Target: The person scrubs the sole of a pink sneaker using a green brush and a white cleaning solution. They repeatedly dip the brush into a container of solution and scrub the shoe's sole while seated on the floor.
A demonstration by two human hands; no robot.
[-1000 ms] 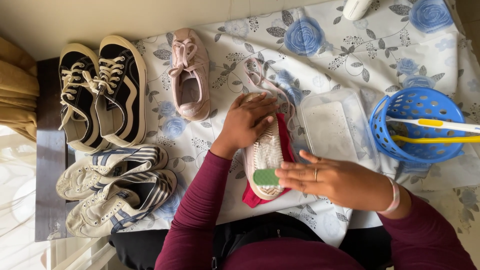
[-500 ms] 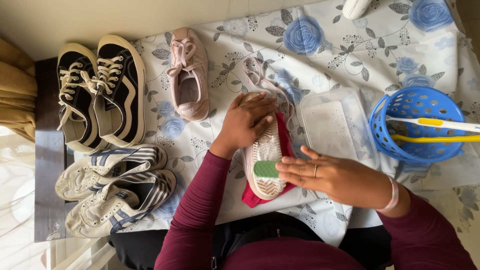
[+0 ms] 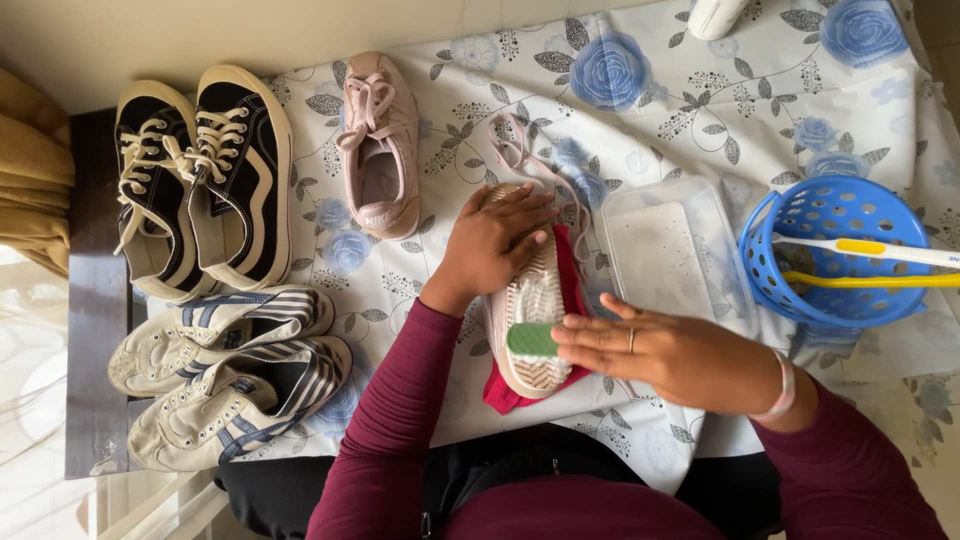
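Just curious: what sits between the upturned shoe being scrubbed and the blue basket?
In the head view, a clear plastic tub sits between the upturned shoe and blue basket.

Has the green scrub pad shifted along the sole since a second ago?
Yes. The green pad slid slightly toward the shoe's toe, away from the person, judged against the red cloth.

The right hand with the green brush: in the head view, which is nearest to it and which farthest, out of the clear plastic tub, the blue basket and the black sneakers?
From the right hand:
1. Clear plastic tub, just above it.
2. Blue basket, further to the right.
3. Black sneakers, far left across the cloth.
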